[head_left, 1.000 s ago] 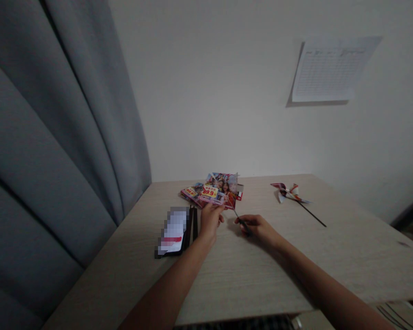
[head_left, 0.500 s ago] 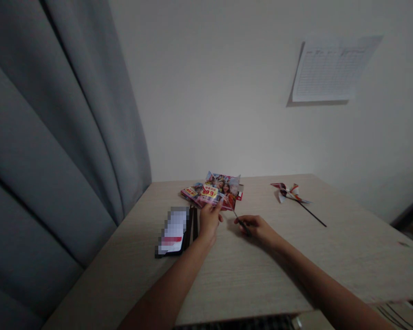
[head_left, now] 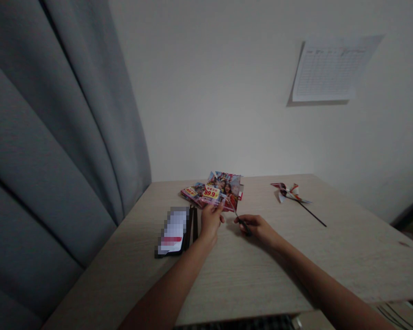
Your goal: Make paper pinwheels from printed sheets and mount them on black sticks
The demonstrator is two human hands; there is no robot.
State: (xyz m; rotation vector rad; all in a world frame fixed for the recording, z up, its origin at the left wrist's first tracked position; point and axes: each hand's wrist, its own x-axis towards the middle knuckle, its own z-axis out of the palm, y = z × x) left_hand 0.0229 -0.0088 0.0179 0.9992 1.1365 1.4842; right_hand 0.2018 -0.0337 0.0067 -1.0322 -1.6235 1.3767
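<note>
My left hand (head_left: 211, 219) grips the near edge of a colourful printed flyer (head_left: 223, 185) showing a yellow "89.9" label and people. My right hand (head_left: 253, 224) is closed around the dark handles of a pair of scissors (head_left: 243, 223). Their thin blades point up and left to the flyer's lower right part, where slits seem to run; the exact cut is too small to make out. Behind and to the left of the held sheet lies a stack of similar flyers (head_left: 192, 192), partly covered by it.
A phone (head_left: 174, 231) lies left of my left forearm, with dark sticks (head_left: 195, 222) beside it. On the right of the table (head_left: 351, 256) rests a paper pinwheel (head_left: 289, 191) on a dark stick. A printed sheet (head_left: 330, 71) hangs on the wall; a grey curtain (head_left: 89, 114) borders the left.
The held flyer has shifted slightly right and turned a little flatter to view, with my left hand moving along. My right hand and the scissors stay in nearly the same place.
</note>
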